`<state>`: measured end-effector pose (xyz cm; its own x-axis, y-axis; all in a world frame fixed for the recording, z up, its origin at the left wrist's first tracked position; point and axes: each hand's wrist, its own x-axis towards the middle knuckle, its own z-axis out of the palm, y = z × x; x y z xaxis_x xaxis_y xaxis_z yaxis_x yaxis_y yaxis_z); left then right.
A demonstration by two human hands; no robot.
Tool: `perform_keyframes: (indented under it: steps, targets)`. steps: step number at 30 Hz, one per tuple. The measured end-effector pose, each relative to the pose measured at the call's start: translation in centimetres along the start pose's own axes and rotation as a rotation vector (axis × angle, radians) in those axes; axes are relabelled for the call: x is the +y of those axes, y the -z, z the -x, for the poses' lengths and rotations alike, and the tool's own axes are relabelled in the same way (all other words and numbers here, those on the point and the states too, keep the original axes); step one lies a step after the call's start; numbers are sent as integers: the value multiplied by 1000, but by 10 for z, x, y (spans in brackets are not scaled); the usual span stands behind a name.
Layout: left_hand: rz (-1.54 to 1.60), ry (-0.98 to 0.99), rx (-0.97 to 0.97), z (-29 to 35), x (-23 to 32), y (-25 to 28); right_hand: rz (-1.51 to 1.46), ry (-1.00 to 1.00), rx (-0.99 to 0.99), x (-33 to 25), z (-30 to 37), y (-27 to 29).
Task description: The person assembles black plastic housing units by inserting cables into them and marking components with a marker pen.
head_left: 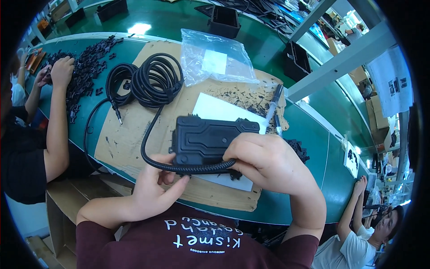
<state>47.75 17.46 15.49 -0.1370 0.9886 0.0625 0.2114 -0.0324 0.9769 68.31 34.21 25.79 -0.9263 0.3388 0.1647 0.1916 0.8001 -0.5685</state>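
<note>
A black plastic box (201, 140) with a ribbed lid lies in front of me, partly over a white sheet (221, 109). Along its near side runs a black corrugated hose (201, 169). My right hand (262, 159) pinches the hose close to the box's near right corner; the hose's tip is hidden by the fingers. By the near left corner, my left hand (156, 186) has fingers and thumb loosely around the same hose. From there the hose curves up to a large coil (156, 80), and a thin cable end with a metal tip (119, 117) hangs beside that coil.
Cardboard (121, 143) covers the green table (309, 130). A clear plastic bag (215, 58) lies beyond the box, pens (274, 107) to its right. Small black clips (85, 67) are heaped at left, where a co-worker's hands (60, 72) handle them. Another person (358, 237) sits at right.
</note>
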Motion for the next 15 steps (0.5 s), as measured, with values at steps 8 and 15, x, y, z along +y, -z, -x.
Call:
perform_keyframes:
  steps: [8,15]
  targets:
    - [76,-385,85,2,-11,-27,76,-46,-50,-1,10,-6]
    - [950,891,-397,-20,13,-84,75,-27,-50,1,10,-6]
